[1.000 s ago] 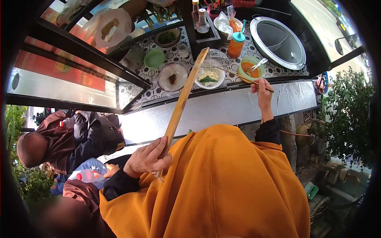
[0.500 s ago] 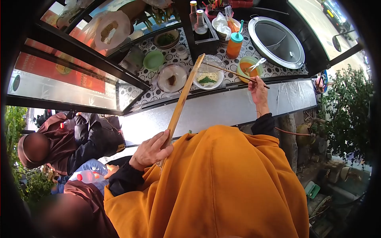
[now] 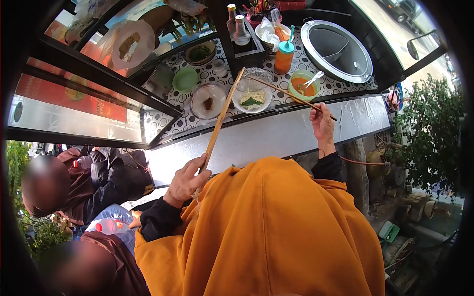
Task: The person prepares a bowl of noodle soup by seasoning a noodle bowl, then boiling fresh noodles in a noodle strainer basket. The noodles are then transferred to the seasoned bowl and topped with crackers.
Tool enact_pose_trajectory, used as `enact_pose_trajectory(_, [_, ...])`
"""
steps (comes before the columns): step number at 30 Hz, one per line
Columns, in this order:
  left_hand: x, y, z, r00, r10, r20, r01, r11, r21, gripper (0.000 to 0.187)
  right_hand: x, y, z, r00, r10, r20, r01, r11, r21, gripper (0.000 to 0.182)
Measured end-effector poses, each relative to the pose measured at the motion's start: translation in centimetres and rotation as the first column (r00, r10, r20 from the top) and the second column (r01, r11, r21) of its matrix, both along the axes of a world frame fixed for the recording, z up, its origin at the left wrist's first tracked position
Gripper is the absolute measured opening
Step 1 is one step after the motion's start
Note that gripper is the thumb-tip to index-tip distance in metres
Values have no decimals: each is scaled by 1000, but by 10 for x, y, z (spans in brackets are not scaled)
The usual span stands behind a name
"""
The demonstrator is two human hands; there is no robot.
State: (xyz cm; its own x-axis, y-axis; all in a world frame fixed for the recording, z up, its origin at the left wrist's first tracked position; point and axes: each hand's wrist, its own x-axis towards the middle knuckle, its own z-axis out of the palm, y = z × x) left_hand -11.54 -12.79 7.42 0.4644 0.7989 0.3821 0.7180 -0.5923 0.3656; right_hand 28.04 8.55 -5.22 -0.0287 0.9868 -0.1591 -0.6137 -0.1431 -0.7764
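Note:
My left hand (image 3: 189, 178) is closed round the lower end of a long wooden handle (image 3: 220, 121), whose wire strainer (image 3: 255, 80) hangs over the back of a white bowl. Noodles and green leaves (image 3: 251, 100) fill that white bowl (image 3: 267, 104). Between the fingers of my right hand (image 3: 322, 123) is a dark thin stick (image 3: 308, 104), its far tip at the strainer. A green bowl (image 3: 294, 93) of orange liquid with a white spoon stands just beyond the stick. Left of the noodles is a plastic-lined bowl (image 3: 197, 111).
A big metal pot (image 3: 310, 43) is at the back right, beside an orange-filled jar (image 3: 283, 61). Sauce bottles (image 3: 240, 37) stand in a box. A glass case is on the left. Two people (image 3: 79, 192) sit at the lower left.
The strainer's handle has shifted and tilted slightly, with my left hand still round it. My right hand and the stick appear slightly lower. The whole view has turned a little.

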Motion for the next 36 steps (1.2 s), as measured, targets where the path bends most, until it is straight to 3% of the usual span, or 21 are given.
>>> enact_pose_trajectory(6, [2,0,13,1000,25,19,-26,996,89,29,-11,-20,1,946,9,325,-21,999,32,29])
enact_pose_trajectory(9, [8,-7,32,944,168,283,-184,982,30,17,-11,-28,8,966,-19,256,10,999,35,28])
enact_pose_trajectory(12, [20,-5,44,593,361,719,-314,927,-207,13,-1,-42,21,982,-65,175,66,998,2,28])
enact_pose_trajectory(15, [40,21,55,289,417,861,-293,895,-335,17,22,-56,35,984,-115,135,122,991,-45,29])
enact_pose_trajectory(19, [97,81,62,169,410,896,-110,912,-396,15,67,-65,46,944,-305,126,316,945,-84,27])
enact_pose_trajectory(21, [137,124,64,187,384,904,-34,923,-384,14,94,-63,50,907,-397,138,407,911,-60,26])
enact_pose_trajectory(25, [232,223,58,320,287,903,145,927,-346,10,152,-48,64,834,-507,220,521,853,-11,28])
enact_pose_trajectory(28, [298,293,39,447,186,875,188,937,-295,7,201,-19,72,789,-547,282,557,829,51,29])
enact_pose_trajectory(30, [334,328,37,599,146,787,173,936,-306,5,236,5,77,795,-505,335,517,854,60,28])
enact_pose_trajectory(31, [353,343,36,577,140,805,168,944,-285,5,254,22,80,798,-481,363,495,867,59,27])
enact_pose_trajectory(33, [374,369,38,734,112,670,142,939,-312,6,289,56,85,800,-450,396,463,884,67,31])
enact_pose_trajectory(36, [402,404,50,867,50,496,147,925,-351,15,333,102,95,837,-362,411,370,927,64,29])
